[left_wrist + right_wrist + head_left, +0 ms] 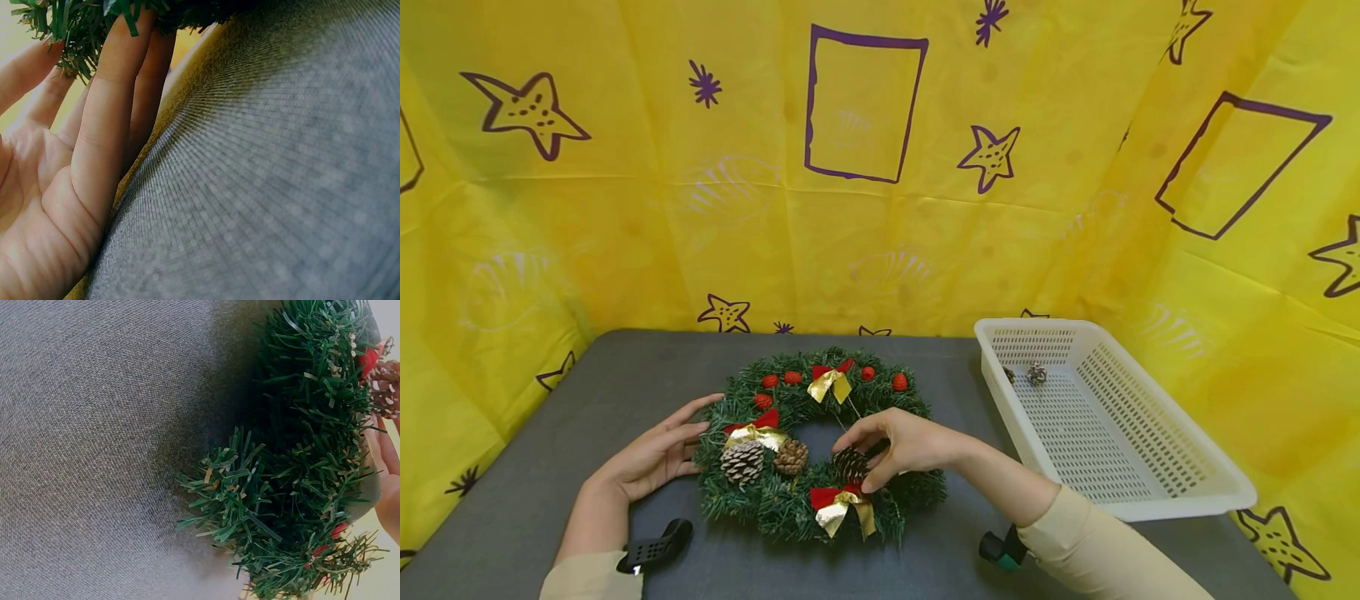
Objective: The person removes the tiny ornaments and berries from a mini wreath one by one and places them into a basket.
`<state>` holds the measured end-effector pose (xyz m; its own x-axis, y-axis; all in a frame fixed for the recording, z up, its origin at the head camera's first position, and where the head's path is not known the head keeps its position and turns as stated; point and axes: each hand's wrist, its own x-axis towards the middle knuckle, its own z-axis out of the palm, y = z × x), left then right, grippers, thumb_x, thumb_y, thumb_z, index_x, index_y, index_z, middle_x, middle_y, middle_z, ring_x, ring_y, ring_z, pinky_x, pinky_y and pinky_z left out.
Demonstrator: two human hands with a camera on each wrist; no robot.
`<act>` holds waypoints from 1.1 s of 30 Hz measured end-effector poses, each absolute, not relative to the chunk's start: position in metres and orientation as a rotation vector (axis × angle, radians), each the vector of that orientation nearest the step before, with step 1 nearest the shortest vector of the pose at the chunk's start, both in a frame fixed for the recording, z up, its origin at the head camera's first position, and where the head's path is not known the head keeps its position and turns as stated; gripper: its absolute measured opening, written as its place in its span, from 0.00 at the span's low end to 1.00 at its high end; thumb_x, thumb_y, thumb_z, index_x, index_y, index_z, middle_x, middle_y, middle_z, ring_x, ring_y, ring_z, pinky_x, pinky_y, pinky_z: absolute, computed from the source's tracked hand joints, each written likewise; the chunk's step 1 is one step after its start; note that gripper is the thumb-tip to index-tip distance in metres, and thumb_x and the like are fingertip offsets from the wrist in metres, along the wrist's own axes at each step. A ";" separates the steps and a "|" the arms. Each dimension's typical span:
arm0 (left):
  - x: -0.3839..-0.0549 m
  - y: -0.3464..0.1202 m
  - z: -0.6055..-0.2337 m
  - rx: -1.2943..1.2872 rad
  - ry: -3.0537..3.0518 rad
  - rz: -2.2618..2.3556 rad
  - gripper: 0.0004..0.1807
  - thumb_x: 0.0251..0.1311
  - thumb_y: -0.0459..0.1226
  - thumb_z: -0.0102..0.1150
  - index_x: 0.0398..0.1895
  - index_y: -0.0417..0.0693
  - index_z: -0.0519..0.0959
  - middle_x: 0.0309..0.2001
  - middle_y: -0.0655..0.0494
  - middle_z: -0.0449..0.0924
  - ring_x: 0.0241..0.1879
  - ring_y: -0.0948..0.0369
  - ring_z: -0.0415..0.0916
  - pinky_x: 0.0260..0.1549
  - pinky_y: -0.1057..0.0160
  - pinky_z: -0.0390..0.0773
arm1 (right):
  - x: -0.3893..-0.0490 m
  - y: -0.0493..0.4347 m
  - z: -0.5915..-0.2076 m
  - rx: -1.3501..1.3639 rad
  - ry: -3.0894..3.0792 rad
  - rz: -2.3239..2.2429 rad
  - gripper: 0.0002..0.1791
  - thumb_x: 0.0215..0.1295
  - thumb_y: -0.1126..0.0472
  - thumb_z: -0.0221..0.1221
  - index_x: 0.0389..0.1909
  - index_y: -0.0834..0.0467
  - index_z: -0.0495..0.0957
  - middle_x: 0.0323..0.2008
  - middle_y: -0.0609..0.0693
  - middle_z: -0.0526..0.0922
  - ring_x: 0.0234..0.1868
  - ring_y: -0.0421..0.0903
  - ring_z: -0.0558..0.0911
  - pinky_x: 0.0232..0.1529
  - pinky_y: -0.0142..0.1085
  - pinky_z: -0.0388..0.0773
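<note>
A green wreath (760, 500) lies on the grey table, trimmed with red berries, red-and-gold bows (756, 432), a white-tipped pine cone (743, 463) and a small brown pine cone (792, 457). My right hand (898, 446) pinches a dark pine cone (850, 465) between thumb and fingers at the wreath's inner right side, just above the front bow (842, 507). At the left rim, my left hand (655, 454) touches the greenery with extended fingers. The left wrist view shows the fingers (103, 125) nearly straight, their tips against the needles.
A white perforated basket (1150, 510) stands at the right of the table (647, 367). Small pine cones (1037, 374) lie near its far left corner. Yellow patterned cloth (880, 233) hangs behind and at both sides.
</note>
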<state>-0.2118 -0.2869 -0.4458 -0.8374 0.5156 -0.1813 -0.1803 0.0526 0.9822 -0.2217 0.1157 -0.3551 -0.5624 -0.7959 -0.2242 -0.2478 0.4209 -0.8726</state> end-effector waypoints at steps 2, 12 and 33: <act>-0.212 -0.287 -0.446 0.338 1.840 1.834 0.32 0.81 0.45 0.32 0.80 0.72 0.35 0.76 0.43 0.06 0.75 0.33 0.19 0.65 0.35 0.65 | -0.222 0.116 -0.355 -0.877 2.044 -1.112 0.30 0.55 0.69 0.70 0.59 0.48 0.79 0.62 0.48 0.78 0.57 0.42 0.76 0.54 0.34 0.80; -0.213 -0.287 -0.446 0.336 1.844 1.828 0.32 0.81 0.45 0.31 0.80 0.72 0.35 0.75 0.44 0.05 0.74 0.32 0.18 0.66 0.31 0.59 | -0.222 0.118 -0.352 -0.838 2.036 -1.192 0.27 0.59 0.66 0.68 0.59 0.49 0.78 0.59 0.50 0.80 0.53 0.44 0.79 0.53 0.35 0.77; -0.212 -0.286 -0.446 0.333 1.818 1.849 0.32 0.81 0.45 0.31 0.80 0.72 0.33 0.75 0.44 0.04 0.74 0.32 0.18 0.67 0.29 0.55 | -0.222 0.124 -0.342 -0.707 1.993 -1.423 0.27 0.59 0.68 0.68 0.60 0.53 0.77 0.59 0.52 0.75 0.45 0.44 0.79 0.46 0.38 0.79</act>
